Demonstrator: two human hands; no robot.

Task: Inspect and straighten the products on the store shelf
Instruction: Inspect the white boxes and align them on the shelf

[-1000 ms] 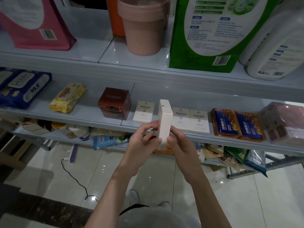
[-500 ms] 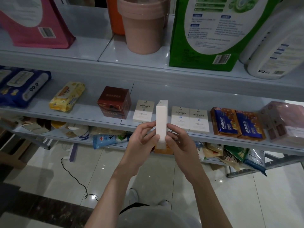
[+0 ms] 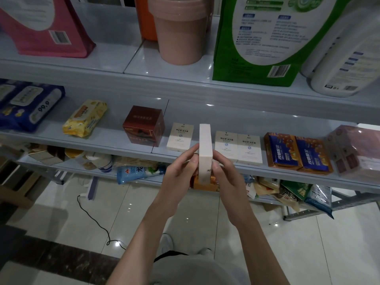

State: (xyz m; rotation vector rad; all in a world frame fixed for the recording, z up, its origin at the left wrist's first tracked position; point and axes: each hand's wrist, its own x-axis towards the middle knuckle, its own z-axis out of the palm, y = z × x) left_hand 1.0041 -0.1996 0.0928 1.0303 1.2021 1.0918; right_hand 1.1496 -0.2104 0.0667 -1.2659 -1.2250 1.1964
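Both hands, left hand [image 3: 178,171] and right hand [image 3: 228,179], have their fingers [image 3: 193,159] closed on a white box [image 3: 205,149] held upright, edge-on, in front of the grey shelf [image 3: 115,140]. Matching boxes [image 3: 238,148] lie flat on that shelf, above a glossy tiled floor [image 3: 127,210] crossed by a black cable [image 3: 92,219].

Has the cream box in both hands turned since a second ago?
Yes. The cream box has rotated from angled to edge-on, upright, in the gap between the matching boxes on the shelf.

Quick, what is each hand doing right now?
Left hand: closed on the white box, held edge-on.
Right hand: closed on the same box, from the other side.
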